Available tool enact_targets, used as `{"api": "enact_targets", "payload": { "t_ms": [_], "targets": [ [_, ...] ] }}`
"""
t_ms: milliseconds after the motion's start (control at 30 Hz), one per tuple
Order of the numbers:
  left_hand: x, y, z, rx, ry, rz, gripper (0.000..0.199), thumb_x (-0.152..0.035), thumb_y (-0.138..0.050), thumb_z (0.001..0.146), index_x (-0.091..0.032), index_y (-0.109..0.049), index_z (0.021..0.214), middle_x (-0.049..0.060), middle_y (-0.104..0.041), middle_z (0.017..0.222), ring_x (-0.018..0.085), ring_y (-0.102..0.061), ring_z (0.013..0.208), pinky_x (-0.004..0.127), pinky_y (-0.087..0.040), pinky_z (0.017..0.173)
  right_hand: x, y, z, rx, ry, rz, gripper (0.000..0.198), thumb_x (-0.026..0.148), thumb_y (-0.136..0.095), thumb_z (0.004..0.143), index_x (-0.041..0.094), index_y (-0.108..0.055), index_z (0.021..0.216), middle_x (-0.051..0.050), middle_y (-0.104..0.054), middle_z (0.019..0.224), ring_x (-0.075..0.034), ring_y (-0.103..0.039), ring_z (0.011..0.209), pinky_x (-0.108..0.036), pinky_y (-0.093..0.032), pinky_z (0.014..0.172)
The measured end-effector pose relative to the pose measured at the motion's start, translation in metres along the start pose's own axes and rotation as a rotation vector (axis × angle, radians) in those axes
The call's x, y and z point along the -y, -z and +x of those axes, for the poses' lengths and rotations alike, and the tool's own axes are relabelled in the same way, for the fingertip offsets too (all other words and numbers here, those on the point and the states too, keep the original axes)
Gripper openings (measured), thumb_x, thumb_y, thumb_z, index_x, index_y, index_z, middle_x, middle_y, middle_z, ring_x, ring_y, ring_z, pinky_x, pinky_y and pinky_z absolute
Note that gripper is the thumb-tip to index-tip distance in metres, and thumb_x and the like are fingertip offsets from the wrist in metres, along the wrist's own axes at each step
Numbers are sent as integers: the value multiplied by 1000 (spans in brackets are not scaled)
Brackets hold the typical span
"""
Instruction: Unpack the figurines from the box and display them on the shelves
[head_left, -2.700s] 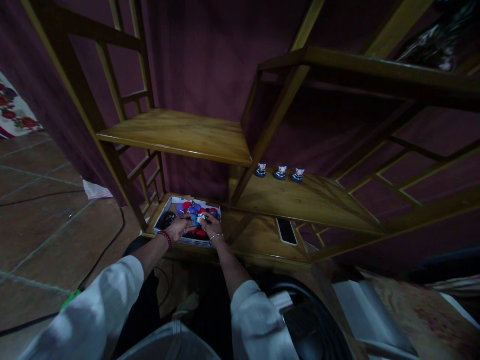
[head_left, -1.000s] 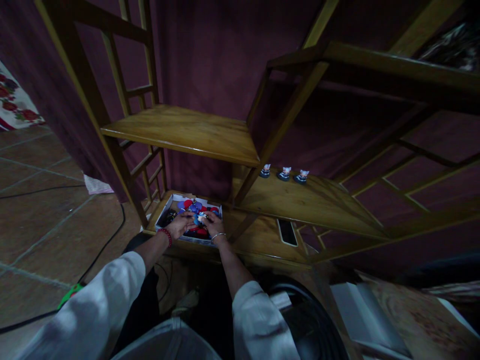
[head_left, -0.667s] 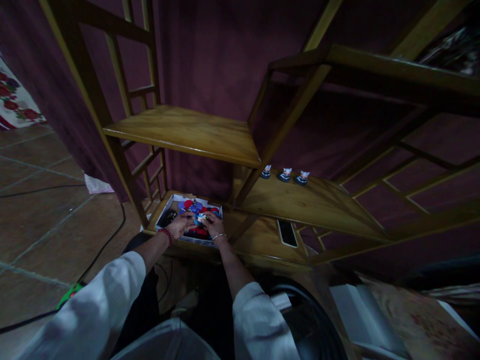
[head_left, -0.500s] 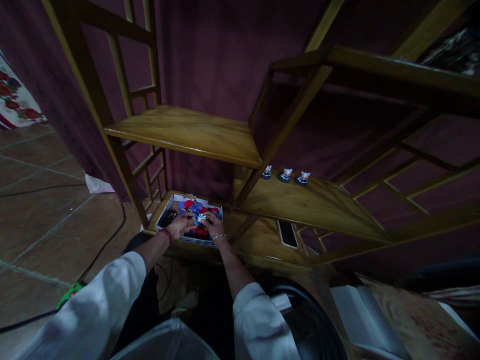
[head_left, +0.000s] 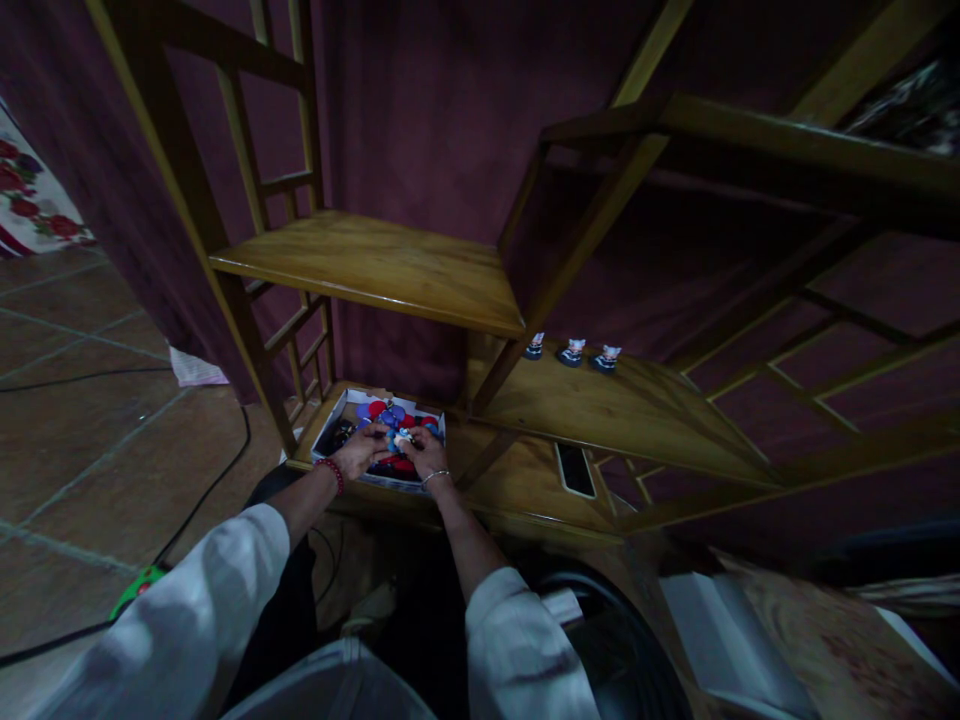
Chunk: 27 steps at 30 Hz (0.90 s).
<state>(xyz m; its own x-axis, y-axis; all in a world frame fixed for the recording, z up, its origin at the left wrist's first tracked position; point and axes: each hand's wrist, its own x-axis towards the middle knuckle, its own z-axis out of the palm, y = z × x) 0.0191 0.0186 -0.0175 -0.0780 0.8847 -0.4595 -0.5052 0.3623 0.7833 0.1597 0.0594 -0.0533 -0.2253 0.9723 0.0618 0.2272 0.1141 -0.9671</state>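
Observation:
Over a shallow white box [head_left: 330, 424] on the lowest shelf, both hands meet around a small blue-and-white figurine [head_left: 401, 438]. My left hand [head_left: 361, 452] pinches its left side, the fingers closed. From the right, my right hand [head_left: 426, 454] has thumb and fingers closed on the same piece. Red, purple and black pieces [head_left: 388, 413] fill the box beneath and behind the hands. Fingers cover part of the figurine, so its exact shape is hard to make out.
Three small figurines [head_left: 573, 352] stand in a row on the middle shelf [head_left: 600, 410] to the right. A phone [head_left: 575, 469] lies on the lower shelf. Above the box juts a wooden shelf [head_left: 367, 265], with slanted posts beside it. A black cable [head_left: 202, 498] crosses the floor at left.
Both hands stay over the box with the figurine between them. The fingers have shifted only slightly, and the view has moved a little.

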Motion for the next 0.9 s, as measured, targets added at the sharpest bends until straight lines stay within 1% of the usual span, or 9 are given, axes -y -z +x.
{"api": "enact_targets", "payload": {
  "t_ms": [133,267,367,467,633,733,900],
  "targets": [
    [-1,-2,-3,14,-12,6,20,3,-56,69,-15,-52,76,-3,-55,64,8,-58,64,29,-49,79,4,2,-1,-23,-21,-89,30,39,-62,63,23,-58,88,2,-62,74,-14,-58,68,-27,-46,66],
    [-1,-3,-3,24,-13,17,21,4,-54,69,-16,-51,78,-3,-54,65,7,-57,62,27,-49,77,8,4,-2,-17,-32,-95,36,37,-62,63,26,-57,97,4,-61,66,-13,-57,61,-26,-46,61],
    [-1,-3,-4,20,-12,40,22,3,-53,70,-16,-51,80,-4,-53,65,6,-56,60,26,-49,76,9,2,-2,19,-30,-62,32,37,-60,65,27,-58,96,5,-60,62,-12,-56,56,-25,-47,56],
    [-1,-3,-4,25,-13,45,22,3,-51,70,-17,-50,81,-4,-53,66,6,-55,60,25,-49,75,10,-1,-3,50,-63,-22,28,38,-57,68,27,-58,94,5,-59,62,-12,-57,52,-24,-48,52],
    [-1,-2,-4,40,-22,45,22,4,-52,69,-16,-50,79,-2,-54,69,6,-56,63,24,-49,71,12,-3,-3,47,-88,5,27,36,-58,68,24,-58,92,5,-58,57,-12,-57,48,-23,-48,47],
    [-1,-2,-4,44,-23,43,24,4,-54,67,-16,-50,80,-2,-53,68,6,-55,62,22,-49,67,15,-3,-3,44,-116,-48,25,34,-57,70,23,-58,92,5,-59,57,-11,-58,47,-21,-48,45],
    [2,-1,-2,45,-25,54,24,3,-58,63,-15,-51,77,-4,-51,64,6,-51,56,21,-47,61,23,-4,-2,56,-227,-213,25,34,-55,74,19,-59,93,2,-63,65,-9,-60,49,-17,-46,42]
  ]
}}
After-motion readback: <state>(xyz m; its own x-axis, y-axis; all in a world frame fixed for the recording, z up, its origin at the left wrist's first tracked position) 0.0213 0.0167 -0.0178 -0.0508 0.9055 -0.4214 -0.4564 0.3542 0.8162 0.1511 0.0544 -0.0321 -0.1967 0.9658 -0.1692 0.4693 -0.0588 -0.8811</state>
